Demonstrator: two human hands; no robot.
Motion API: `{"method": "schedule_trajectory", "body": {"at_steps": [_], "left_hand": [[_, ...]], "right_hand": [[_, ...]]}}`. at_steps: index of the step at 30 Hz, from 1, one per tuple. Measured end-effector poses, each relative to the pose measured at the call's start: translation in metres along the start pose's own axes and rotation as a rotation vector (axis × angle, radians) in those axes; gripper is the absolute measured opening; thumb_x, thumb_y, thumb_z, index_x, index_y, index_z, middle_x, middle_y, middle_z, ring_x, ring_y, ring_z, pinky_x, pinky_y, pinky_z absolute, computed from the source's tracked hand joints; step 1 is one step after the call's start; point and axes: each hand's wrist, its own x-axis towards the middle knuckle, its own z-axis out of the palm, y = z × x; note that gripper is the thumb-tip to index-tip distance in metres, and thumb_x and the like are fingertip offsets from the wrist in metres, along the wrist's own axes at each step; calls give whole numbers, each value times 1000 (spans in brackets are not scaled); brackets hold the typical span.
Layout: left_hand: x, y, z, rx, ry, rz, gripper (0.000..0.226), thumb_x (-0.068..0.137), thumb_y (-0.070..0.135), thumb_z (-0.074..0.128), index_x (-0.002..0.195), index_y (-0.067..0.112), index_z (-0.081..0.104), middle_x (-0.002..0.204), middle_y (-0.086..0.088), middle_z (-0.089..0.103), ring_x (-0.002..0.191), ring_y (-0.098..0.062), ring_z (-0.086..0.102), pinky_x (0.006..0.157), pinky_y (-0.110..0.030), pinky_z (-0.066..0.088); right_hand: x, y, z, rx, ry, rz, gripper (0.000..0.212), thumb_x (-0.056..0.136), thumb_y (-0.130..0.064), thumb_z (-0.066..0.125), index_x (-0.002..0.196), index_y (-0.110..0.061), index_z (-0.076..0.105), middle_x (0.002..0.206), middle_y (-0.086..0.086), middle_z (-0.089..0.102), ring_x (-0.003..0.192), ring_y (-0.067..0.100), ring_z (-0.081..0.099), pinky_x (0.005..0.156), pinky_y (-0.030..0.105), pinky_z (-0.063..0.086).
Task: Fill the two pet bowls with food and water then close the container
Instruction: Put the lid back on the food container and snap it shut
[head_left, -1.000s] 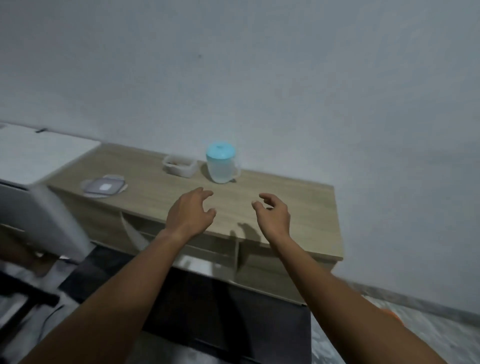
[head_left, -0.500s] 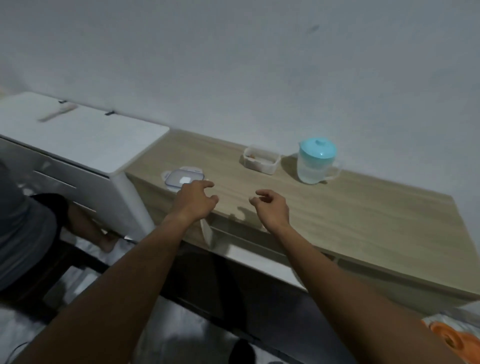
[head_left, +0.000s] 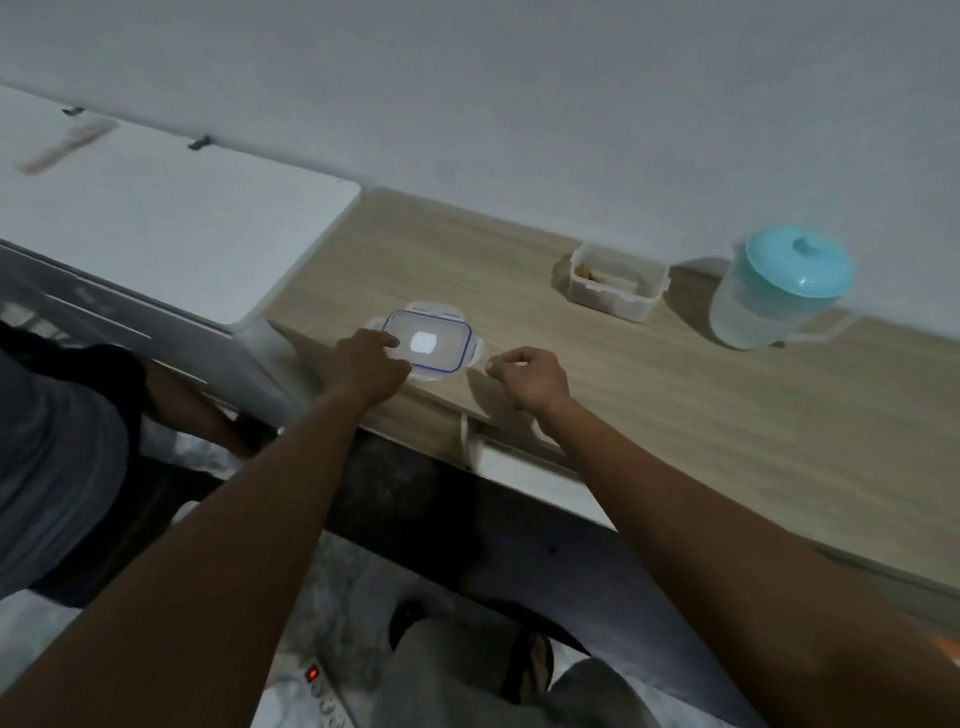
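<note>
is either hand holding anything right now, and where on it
Left hand rests fingers on the near-left corner of the lid; a real grip cannot be told. Right hand holds nothing.

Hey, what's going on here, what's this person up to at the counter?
A person stands at a wooden counter. Their left hand rests on a clear snap-lock lid near the front edge; whether it grips is unclear. The right hand hovers beside it, loosely curled, holding nothing. Farther back the food container sits open, a teal-lidded pitcher to its right.
</note>
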Motion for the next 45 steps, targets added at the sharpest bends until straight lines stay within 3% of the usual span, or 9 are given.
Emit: {"method": "schedule_trajectory", "body": {"at_steps": [4,7,11,15,22,29,36,39,45], "left_hand": [[51,-22,-2,20,-15,-4,57,86,23,66,139,10,51,145,-12,48,132,-30,44,109,-34,32],[83,-34,-1,14,-49,-6,62,85,21,67,143,10,46,146,-11,47,132,-31,44,107,-36,37],[115,-41,-4,-14,-73,-24,59,81,14,69,137,7,54,139,-13,55,124,-30,54,102,-35,44],[146,-36,-15,17,-227,-1,21,68,26,66,78,7,70,105,-17,71,95,-34,66,77,-36,54],[165,34,-15,-620,-350,115,17,78,-1,73,95,3,74,80,-14,70,70,-22,65,68,-27,58],[153,144,6,-1002,-525,101,14,90,-3,59,91,6,71,93,-16,71,74,-22,72,77,-27,60],[148,195,57,-807,-224,145,23,74,22,78,96,18,78,92,-1,77,88,-14,72,88,-32,57],[152,205,81,-731,-137,168,29,79,14,76,108,13,75,105,-3,75,98,-12,69,94,-28,52],[164,212,110,-710,-91,153,33,80,10,75,112,7,72,111,-10,72,104,-17,68,96,-33,52]], "right_hand": [[25,-10,28,-14,17,62,27,79,-39,79,100,-23,75,104,9,77,94,31,73,84,44,62],[33,-17,44,0,61,106,20,89,-30,75,104,-18,73,91,10,75,65,23,68,57,30,52],[47,-25,60,6,133,144,14,89,-15,72,103,-18,74,70,9,73,50,17,65,51,26,50],[49,-30,54,93,186,180,16,91,-7,66,78,-14,72,71,17,71,56,22,65,60,32,57],[39,-43,-19,446,420,67,17,98,-8,65,85,-17,73,79,6,64,64,20,53,59,30,47],[39,-62,-105,764,605,-11,14,99,-4,56,100,-5,70,89,10,68,67,24,65,71,31,62],[73,-37,-146,417,713,-61,24,76,-25,73,97,-17,79,89,2,77,78,20,71,83,48,63],[92,-29,-153,280,713,-53,32,85,-13,74,118,-16,76,110,6,77,95,21,69,91,35,56],[125,-11,-156,200,681,-63,34,92,-8,71,126,-14,72,117,8,75,86,18,65,79,23,46]]}}
